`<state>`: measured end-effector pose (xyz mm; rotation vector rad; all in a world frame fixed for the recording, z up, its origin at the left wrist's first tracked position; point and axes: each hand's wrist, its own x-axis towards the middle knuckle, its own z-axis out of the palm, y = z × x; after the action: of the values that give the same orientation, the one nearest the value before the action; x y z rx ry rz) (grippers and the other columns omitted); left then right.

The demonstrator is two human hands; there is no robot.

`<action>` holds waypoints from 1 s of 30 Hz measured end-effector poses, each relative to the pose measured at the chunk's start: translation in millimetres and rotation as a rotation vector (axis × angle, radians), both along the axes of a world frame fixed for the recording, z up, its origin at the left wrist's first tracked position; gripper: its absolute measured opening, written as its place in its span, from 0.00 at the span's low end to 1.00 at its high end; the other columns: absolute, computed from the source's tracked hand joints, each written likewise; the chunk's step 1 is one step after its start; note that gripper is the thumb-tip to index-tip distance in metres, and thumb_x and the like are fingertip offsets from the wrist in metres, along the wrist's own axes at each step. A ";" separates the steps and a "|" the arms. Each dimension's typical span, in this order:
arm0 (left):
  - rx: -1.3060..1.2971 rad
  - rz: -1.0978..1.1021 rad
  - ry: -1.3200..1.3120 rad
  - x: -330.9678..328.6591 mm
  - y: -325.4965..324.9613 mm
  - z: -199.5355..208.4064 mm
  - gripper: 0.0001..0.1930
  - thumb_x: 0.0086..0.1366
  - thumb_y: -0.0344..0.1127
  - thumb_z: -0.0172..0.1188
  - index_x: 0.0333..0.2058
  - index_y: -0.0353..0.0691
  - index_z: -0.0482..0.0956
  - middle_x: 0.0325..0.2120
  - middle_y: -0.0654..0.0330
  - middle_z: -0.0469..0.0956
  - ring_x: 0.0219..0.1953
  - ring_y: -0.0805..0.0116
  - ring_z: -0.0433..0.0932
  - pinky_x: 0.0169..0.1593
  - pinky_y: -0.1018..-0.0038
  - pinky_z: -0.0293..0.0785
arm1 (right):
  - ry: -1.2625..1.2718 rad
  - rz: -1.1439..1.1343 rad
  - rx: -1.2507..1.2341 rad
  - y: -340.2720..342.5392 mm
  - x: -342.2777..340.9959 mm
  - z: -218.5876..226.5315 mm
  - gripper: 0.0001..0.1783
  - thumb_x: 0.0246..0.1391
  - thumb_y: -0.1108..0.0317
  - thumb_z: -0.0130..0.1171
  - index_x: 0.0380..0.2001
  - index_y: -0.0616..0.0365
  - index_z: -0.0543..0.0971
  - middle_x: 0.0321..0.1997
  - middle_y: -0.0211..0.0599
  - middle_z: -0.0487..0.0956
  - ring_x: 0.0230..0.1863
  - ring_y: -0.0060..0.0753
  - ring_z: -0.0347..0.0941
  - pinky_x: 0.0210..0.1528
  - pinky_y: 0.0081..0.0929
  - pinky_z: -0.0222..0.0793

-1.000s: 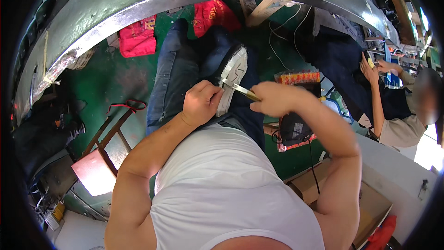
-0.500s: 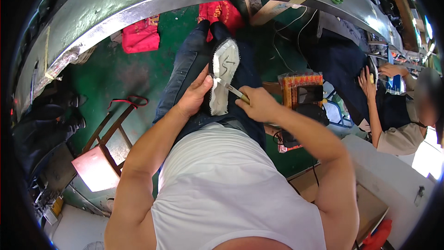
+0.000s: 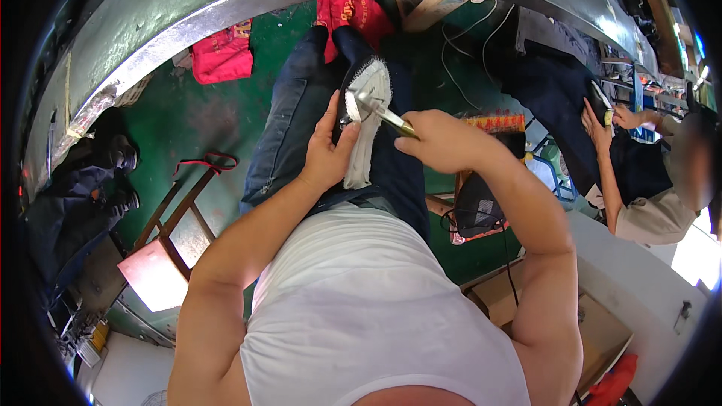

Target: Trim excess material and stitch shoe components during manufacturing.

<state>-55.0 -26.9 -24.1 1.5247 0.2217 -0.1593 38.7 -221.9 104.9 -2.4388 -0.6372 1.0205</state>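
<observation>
A white shoe sole with a dark upper edge rests over my lap, its underside facing up. My left hand grips it along its left side. My right hand is closed around a brush-like tool with a brass-coloured ferrule. The tool's light tip lies against the upper part of the sole. My legs in dark jeans stretch out under both hands toward the metal bench edge.
Red cloths lie on the green floor under the curved metal bench. A wooden stool stands at my left. A box-shaped device with cables sits at my right. Another person works at far right, holding a small object.
The sole has shifted up and further from my body, and the view has tilted. My right hand has moved the tool's tip higher on the sole.
</observation>
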 end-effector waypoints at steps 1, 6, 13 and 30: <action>0.004 0.013 -0.029 -1.0 -1.3 2.8 0.35 0.70 0.36 0.57 0.71 0.38 0.51 0.62 0.51 0.66 0.62 0.68 0.66 0.63 0.74 0.62 | 0.448 -0.143 -0.039 5.3 7.2 6.6 0.12 0.60 0.64 0.57 0.40 0.64 0.76 0.31 0.42 0.80 0.31 0.36 0.79 0.35 0.31 0.74; 0.172 0.020 -0.143 -2.7 2.0 7.4 0.34 0.69 0.33 0.56 0.70 0.39 0.53 0.61 0.42 0.66 0.60 0.57 0.71 0.61 0.70 0.66 | 0.408 -0.504 0.305 9.0 -54.3 -53.9 0.12 0.63 0.62 0.56 0.33 0.61 0.74 0.24 0.30 0.76 0.26 0.21 0.73 0.28 0.26 0.70; 0.688 -0.196 -0.293 5.0 6.4 29.7 0.31 0.68 0.33 0.50 0.70 0.52 0.56 0.58 0.31 0.66 0.51 0.33 0.75 0.53 0.56 0.75 | 0.463 -0.657 0.603 -0.9 -75.9 -94.8 0.13 0.63 0.61 0.56 0.35 0.62 0.76 0.25 0.32 0.77 0.25 0.27 0.72 0.23 0.23 0.65; 0.687 -0.263 -0.243 8.5 9.1 32.6 0.28 0.70 0.38 0.48 0.68 0.57 0.59 0.54 0.26 0.68 0.48 0.32 0.76 0.52 0.53 0.75 | 0.230 -0.308 0.384 -7.6 7.0 -35.0 0.24 0.70 0.53 0.42 0.37 0.66 0.75 0.29 0.37 0.79 0.26 0.29 0.77 0.28 0.30 0.71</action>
<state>-46.5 -17.8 8.5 2.2367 -0.1395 -0.1077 45.7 -229.5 69.8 -1.9735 -0.3292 0.9342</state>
